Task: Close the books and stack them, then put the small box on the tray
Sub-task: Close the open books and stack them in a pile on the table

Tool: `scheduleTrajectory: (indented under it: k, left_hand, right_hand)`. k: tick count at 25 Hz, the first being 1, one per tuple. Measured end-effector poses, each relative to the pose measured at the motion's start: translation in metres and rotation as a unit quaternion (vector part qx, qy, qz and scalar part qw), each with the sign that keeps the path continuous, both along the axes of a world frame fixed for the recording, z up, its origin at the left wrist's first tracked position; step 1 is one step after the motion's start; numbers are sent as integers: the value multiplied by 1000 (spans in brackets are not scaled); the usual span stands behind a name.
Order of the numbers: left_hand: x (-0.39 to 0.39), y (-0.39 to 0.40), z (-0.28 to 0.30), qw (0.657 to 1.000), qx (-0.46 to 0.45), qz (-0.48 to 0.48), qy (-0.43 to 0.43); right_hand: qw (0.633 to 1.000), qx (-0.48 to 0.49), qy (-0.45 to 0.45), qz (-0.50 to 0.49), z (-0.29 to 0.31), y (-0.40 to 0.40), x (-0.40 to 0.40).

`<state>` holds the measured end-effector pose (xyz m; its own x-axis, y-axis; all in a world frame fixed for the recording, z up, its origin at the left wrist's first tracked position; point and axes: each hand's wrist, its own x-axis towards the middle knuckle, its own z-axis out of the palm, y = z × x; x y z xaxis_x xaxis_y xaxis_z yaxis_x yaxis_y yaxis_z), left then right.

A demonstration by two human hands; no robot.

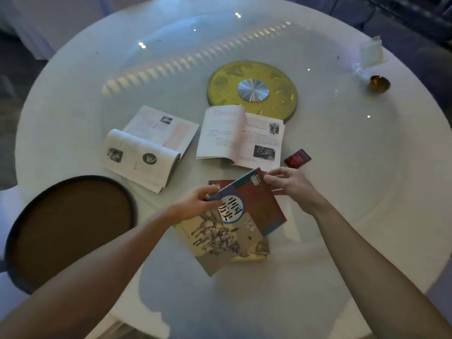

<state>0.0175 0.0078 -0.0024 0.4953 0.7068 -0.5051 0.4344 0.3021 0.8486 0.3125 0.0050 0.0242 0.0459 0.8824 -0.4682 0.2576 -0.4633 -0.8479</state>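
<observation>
Your left hand [198,204] pinches the left far corner of the closed book [247,211]; your right hand [291,184] grips its far right corner. The book is tilted, long axis running from far-right toward you and left, lying skewed over a second closed book [254,250] beneath. Two open books [149,148] [241,138] lie farther out, side by side, spines pointing away from you. Small red box [298,158] sits just right of the right one. Round tray [71,228] rests at your near left on the table [367,192].
</observation>
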Motion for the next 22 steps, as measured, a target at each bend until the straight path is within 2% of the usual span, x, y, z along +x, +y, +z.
scheduleTrajectory:
  k: [2, 4, 7, 10, 12, 16, 18, 22]
  left_hand:
    - [-10, -7, -5, 994, -49, 75, -64]
    - [-16, -11, -7, 979, -90, 146, -107]
    - [-18, -12, -12, 953, -137, 217, -163]
    - [-14, -13, -11, 927, -188, 233, -224]
    - [-8, -16, -13, 917, -214, 243, -233]
    - [1, -20, -25, 915, -227, 267, -202]
    - [5, -23, -32, 917, -218, 297, -152]
    - [22, -36, -54, 920, -169, 353, -22]
  right_hand:
    - [997, 34, -39, -55, -6, -3, 0]
    - [991, 38, -36, -123, -15, -12, -2]
    - [982, -38, 49, -179, -33, -39, -15]
    - [964, -151, 158, -154, -44, -66, -41]
    - [953, -186, 195, -135, -46, -75, -59]
    - [952, -157, 198, -172, -52, -78, -67]
    - [962, -137, 144, -187, -60, -76, -62]
    - [980, -113, -22, -162, -82, -70, -55]
